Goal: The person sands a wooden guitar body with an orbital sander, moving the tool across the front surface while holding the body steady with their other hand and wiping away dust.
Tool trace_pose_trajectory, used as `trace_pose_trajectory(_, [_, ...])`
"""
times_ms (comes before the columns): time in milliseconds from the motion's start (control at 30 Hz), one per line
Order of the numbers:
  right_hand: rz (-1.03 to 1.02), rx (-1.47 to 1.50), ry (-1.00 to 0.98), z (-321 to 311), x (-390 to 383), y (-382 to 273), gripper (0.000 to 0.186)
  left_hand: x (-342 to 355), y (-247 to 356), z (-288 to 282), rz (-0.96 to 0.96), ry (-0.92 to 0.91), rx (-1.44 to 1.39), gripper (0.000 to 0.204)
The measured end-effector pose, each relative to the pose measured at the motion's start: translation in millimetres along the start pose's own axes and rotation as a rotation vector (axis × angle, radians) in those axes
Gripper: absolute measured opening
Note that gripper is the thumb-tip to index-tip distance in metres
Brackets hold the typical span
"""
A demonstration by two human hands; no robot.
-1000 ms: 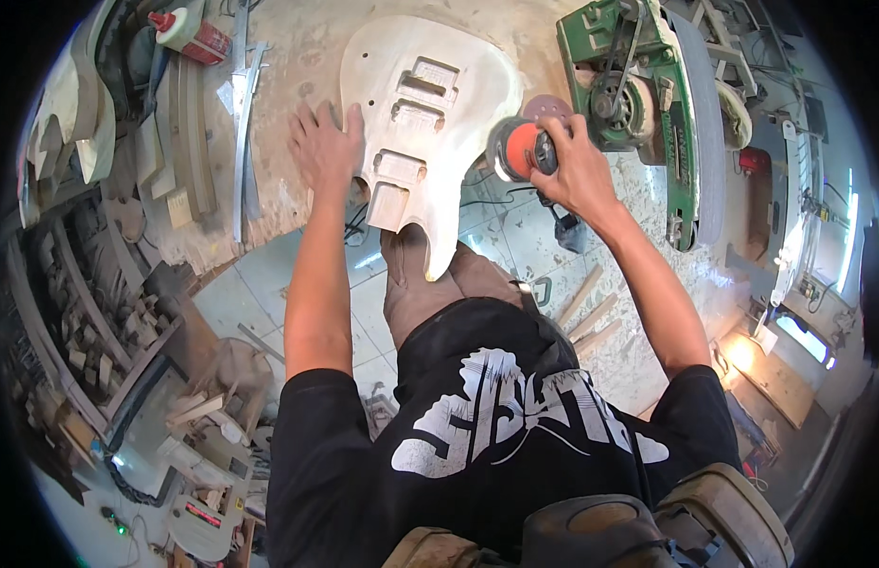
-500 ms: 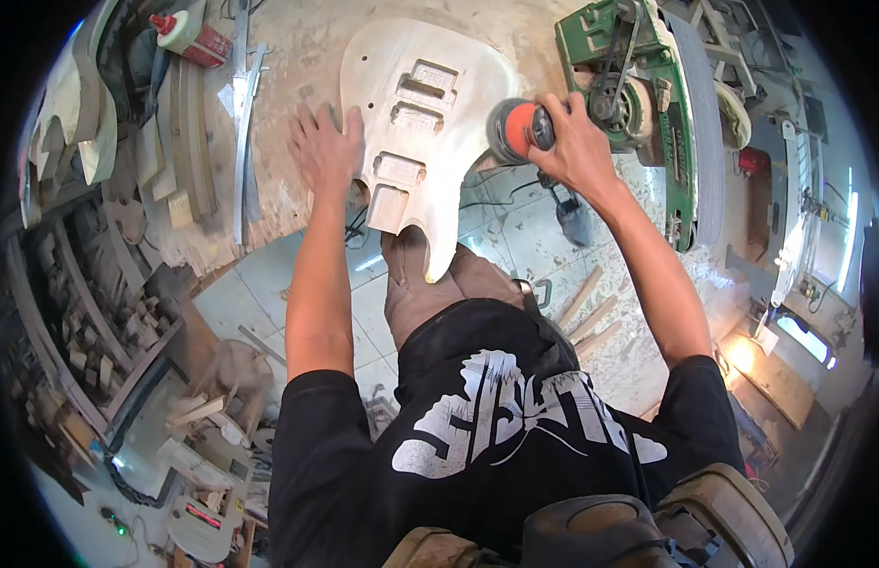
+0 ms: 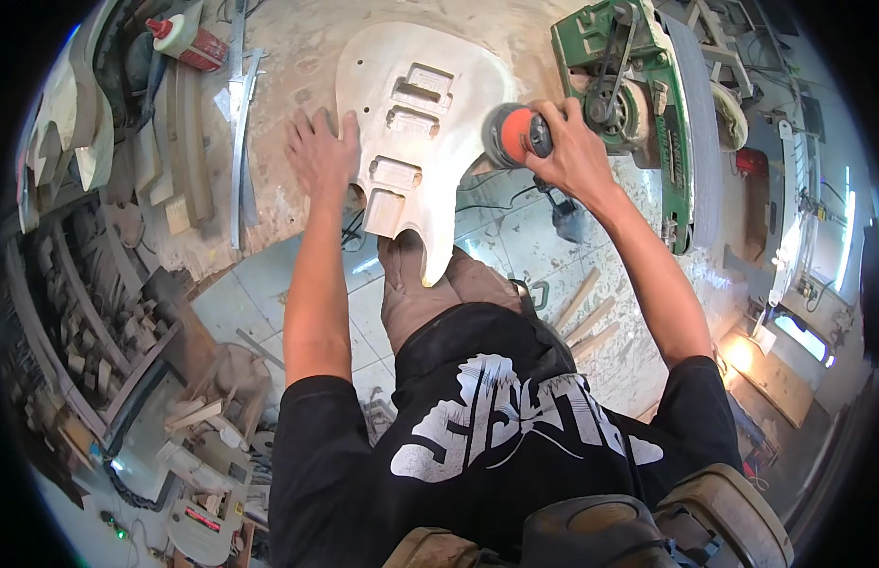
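A pale wooden electric guitar body (image 3: 458, 95) lies on the workbench, its routed cavities facing up and one horn reaching past the bench's near edge toward me. My right hand (image 3: 570, 151) is wrapped round an orange and black orbital sander (image 3: 517, 134), whose round pad sits against the body's right side edge. Fingers spread, my left hand (image 3: 321, 151) rests by the body's left edge, its thumb touching or almost touching the wood. The sander's lower side is hidden from view.
A green belt-driven machine (image 3: 667, 123) stands right of the body. Left on the wooden bench (image 3: 279, 57) are metal straightedges (image 3: 243, 142), a white and red glue bottle (image 3: 189, 43) and curved wood strips (image 3: 189, 142). Wood sticks (image 3: 581, 308) lie on the tiled floor below.
The sander has shifted very slightly left along the body's edge with my right hand. The left hand stays nearly in place beside the guitar body.
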State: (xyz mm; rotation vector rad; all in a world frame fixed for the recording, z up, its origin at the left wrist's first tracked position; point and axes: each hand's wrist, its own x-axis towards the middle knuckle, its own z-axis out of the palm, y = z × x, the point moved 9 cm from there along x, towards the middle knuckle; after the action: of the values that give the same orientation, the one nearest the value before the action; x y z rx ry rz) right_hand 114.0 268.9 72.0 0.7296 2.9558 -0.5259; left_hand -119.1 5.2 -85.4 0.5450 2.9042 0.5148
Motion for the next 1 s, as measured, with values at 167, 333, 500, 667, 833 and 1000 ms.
trace_pose_trajectory(167, [-0.029, 0.013, -0.038, 10, -3, -12, 0.061, 0, -4, 1, -0.005, -0.013, -0.018, 0.075])
trace_pose_trajectory(333, [0.066, 0.032, -0.096, 12, -23, 7, 0.063, 1, 1, -1, -0.01, -0.023, -0.003, 0.076])
trace_pose_trajectory(500, [-0.012, 0.005, -0.023, 4, 6, -11, 0.06, 1, -1, 0, 0.004, -0.013, -0.004, 0.077])
trace_pose_trajectory(667, [-0.031, 0.018, -0.032, 10, -8, -9, 0.061, 0, -5, 1, -0.006, -0.023, -0.018, 0.077])
trace_pose_trajectory(833, [0.026, 0.033, -0.032, 4, -6, 11, 0.066, 1, -1, 2, 0.007, -0.019, 0.001, 0.076])
trace_pose_trajectory(1000, [0.026, 0.006, -0.01, 1, 20, -2, 0.065, 2, -3, 2, 0.002, -0.017, -0.002, 0.076])
